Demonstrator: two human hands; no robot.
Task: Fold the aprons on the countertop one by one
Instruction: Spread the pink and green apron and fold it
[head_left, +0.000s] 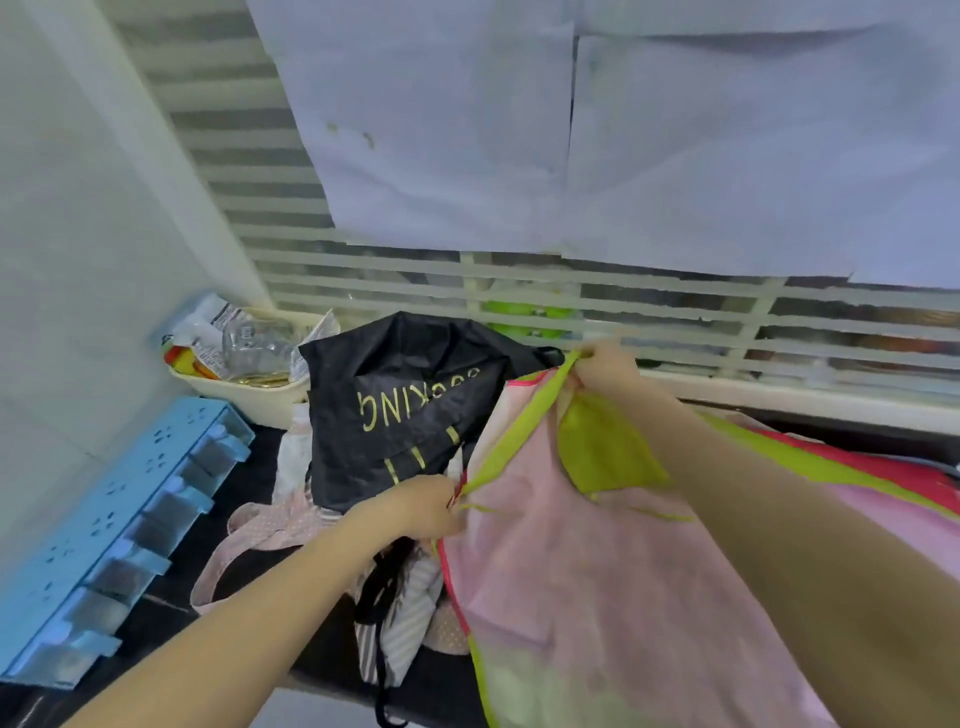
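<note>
2 hands: left hand (423, 506) & right hand (605, 366) each pinch 1 pink apron (597, 571); 1 black apron (400, 405) behind.

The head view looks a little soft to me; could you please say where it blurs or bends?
Head view: wide-angle bend curves the blinds and blue rack; both hands, left and right, and the pink apron are slightly smeared; lighting even, no glare.

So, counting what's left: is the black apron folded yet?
No. The black apron lies crumpled in a heap, its straps dangling over the countertop edge.
</note>
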